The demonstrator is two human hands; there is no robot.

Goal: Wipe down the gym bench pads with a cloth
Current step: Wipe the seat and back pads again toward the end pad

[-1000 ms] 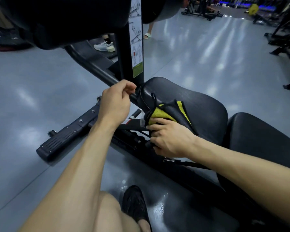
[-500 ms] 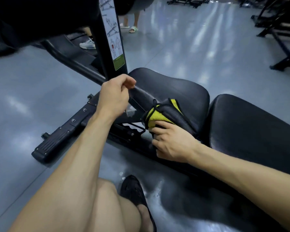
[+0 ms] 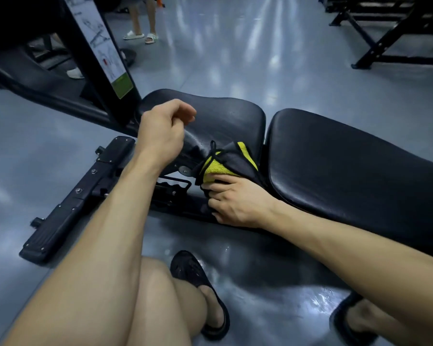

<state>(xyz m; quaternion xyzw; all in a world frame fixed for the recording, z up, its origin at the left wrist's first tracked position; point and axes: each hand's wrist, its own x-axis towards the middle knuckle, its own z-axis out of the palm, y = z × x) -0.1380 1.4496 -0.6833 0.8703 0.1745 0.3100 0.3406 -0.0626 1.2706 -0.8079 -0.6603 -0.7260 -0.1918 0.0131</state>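
Right hand (image 3: 238, 203) pinching a fuzzy yellow-and-black cloth (image 3: 225, 163) against the smooth black seat pad (image 3: 225, 118), left hand (image 3: 163, 136) loosely curled, seemingly holding nothing, sticker (image 3: 105, 48) writing unreadable.

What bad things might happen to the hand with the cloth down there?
The right hand presses the cloth at the seat pad's lower edge, right beside the metal adjuster, so fingers may get pinched. The cloth's loop might snag there. The floor looks wet, so feet might slip.
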